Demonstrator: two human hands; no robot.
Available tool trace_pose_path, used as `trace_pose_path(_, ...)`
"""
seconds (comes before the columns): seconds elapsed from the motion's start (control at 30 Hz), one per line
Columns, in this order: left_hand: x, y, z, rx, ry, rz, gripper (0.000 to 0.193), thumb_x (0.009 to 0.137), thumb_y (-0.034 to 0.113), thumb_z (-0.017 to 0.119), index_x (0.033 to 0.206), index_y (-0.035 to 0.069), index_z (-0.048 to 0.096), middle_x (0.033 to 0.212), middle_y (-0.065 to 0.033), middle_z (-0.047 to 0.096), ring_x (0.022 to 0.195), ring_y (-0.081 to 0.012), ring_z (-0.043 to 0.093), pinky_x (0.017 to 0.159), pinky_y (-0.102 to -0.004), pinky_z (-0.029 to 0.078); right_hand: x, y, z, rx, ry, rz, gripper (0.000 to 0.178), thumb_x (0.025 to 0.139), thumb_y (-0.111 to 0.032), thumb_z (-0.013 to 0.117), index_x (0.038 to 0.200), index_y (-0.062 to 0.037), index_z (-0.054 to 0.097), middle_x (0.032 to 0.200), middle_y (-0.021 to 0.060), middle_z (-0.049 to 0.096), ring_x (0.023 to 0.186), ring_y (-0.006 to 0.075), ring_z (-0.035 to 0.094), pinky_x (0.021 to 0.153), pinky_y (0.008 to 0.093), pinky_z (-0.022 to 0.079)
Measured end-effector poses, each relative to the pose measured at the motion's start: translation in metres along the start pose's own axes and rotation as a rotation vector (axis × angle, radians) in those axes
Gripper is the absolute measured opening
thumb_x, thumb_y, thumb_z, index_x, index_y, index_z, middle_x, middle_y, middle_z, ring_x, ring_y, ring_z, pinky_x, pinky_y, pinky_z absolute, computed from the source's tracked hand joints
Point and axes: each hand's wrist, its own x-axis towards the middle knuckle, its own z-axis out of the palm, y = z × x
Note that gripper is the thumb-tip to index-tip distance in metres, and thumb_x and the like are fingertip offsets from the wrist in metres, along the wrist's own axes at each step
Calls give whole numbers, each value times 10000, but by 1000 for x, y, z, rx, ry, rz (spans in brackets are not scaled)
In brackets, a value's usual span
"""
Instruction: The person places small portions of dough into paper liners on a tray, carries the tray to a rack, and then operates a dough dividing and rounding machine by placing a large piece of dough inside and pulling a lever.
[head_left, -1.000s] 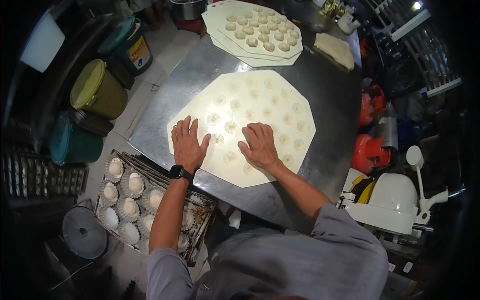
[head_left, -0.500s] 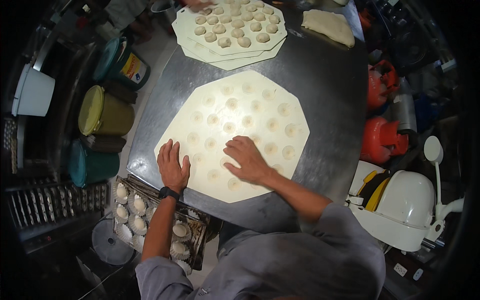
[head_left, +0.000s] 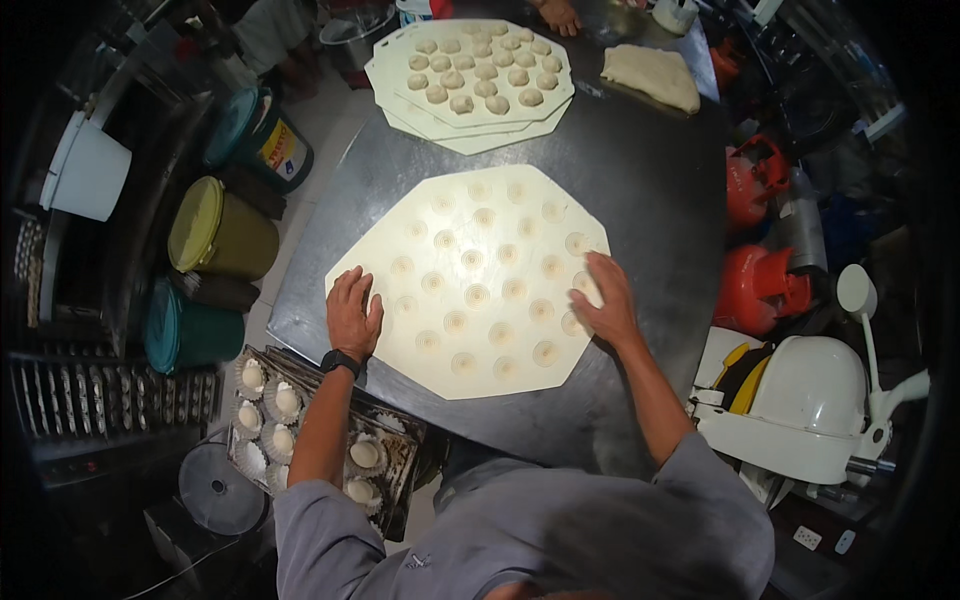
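Board (head_left: 490, 325) lies flat, longest crosswise, side edges under left hand (head_left: 352, 318) and right hand (head_left: 612, 302), fingers (head_left: 604, 272) loosely spread; bare table (head_left: 670, 240) rightward.

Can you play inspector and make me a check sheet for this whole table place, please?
Surface: grey metal table, pale smears near the dough slab.
Work things: pale many-sided board with ring marks; dough balls on the stacked boards beyond it.
Clutter: fluted cups on a dark tray beside the table, many holding pale rounded pieces.
Grips: left grip at the board's left edge, right grip at its right edge; both open.
Cables: thin pale cord, lower left.
Surroundings: lidded buckets, red cylinders, white machine; another person's hand at the top.
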Motion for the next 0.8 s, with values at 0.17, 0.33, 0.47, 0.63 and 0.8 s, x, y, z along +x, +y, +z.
trace_pose_path(0.17, 13, -19, 1, 71, 39, -2, 393, 900, 206, 673, 1265, 73, 614, 1404, -145, 557, 1327, -373, 474, 1121, -499, 346, -76, 27, -24, -303, 141, 144, 596, 945, -370, 632, 1418, -24, 522, 1524, 206, 454, 1456, 395, 340, 1211, 586, 188)
trace_pose_path(0.33, -11, -30, 10, 191, 231, -237, 485, 968, 339, 614, 1358, 55, 563, 1495, -233, 446, 1363, -430, 410, 1125, -571, 297, -117, 2, -35, -614, 46, 268, 605, 948, -363, 616, 1461, -71, 481, 1566, 171, 412, 1479, 382, 306, 1214, 603, 163)
trace_pose_path(0.47, -35, -9, 12, 252, 56, -295, 651, 979, 443, 577, 1457, 16, 460, 1531, -280, 395, 1439, -479, 310, 1177, -589, 233, -128, 3, -37, -607, 45, 239, 646, 938, -407, 615, 1483, -98, 459, 1595, 148, 376, 1507, 370, 256, 1223, 605, 128)
trace_pose_path(0.63, -37, -2, 10, 259, 7, -308, 682, 981, 484, 552, 1477, 28, 449, 1567, -221, 374, 1469, -465, 253, 1194, -595, 188, -125, -3, -41, -587, 34, 255, 660, 934, -427, 618, 1483, -97, 458, 1599, 148, 368, 1511, 364, 249, 1229, 591, 121)
trace_pose_path(0.8, -35, 2, 7, 277, 3, -347, 677, 983, 495, 546, 1480, 45, 453, 1562, -186, 401, 1477, -449, 261, 1208, -580, 191, -128, 1, -37, -605, 73, 225, 664, 936, -439, 614, 1487, -103, 459, 1600, 133, 369, 1513, 336, 255, 1239, 563, 119)
